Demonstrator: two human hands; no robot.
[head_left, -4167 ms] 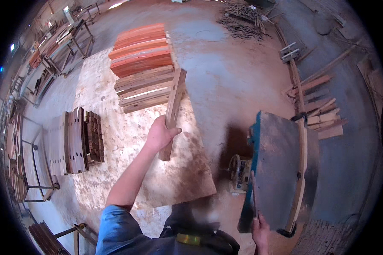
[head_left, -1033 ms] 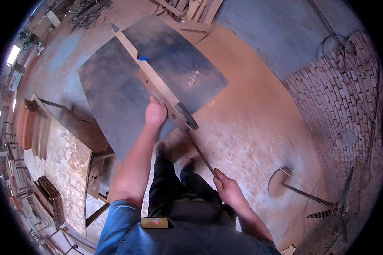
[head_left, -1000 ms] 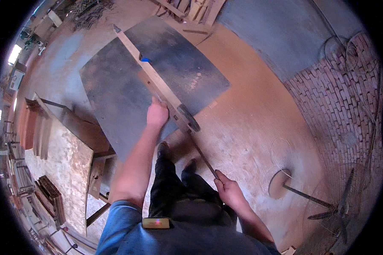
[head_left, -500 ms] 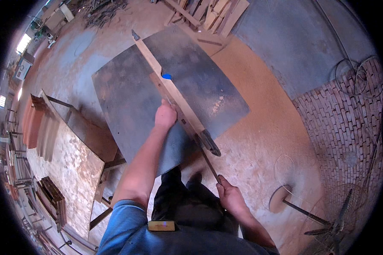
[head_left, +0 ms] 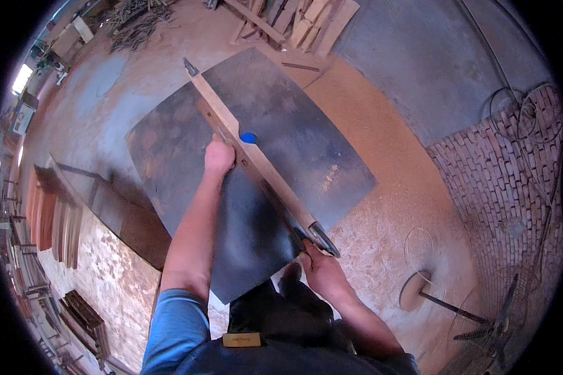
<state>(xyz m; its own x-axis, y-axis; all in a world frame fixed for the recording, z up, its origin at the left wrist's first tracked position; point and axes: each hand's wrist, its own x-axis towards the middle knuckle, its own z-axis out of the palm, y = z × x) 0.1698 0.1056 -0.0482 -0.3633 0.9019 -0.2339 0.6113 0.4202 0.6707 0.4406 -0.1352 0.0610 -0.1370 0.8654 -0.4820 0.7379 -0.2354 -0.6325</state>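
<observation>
On the dark tabletop, gripping slotted wooden bar midway with left hand; could catch fingers by slipping toward blue part. Alongside wooden fence; could skew away under uneven pushing. Farther right, holding near end with right hand; finger contact partly hidden.

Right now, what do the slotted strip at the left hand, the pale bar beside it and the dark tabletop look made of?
Slotted strip: likely bare wood; brown, matte, with cut slots.
Pale bar: probably unpainted wood; tan, dull surface.
Dark tabletop: perhaps sheet metal or coated board; smooth, with soft sheen and scuffs.
</observation>
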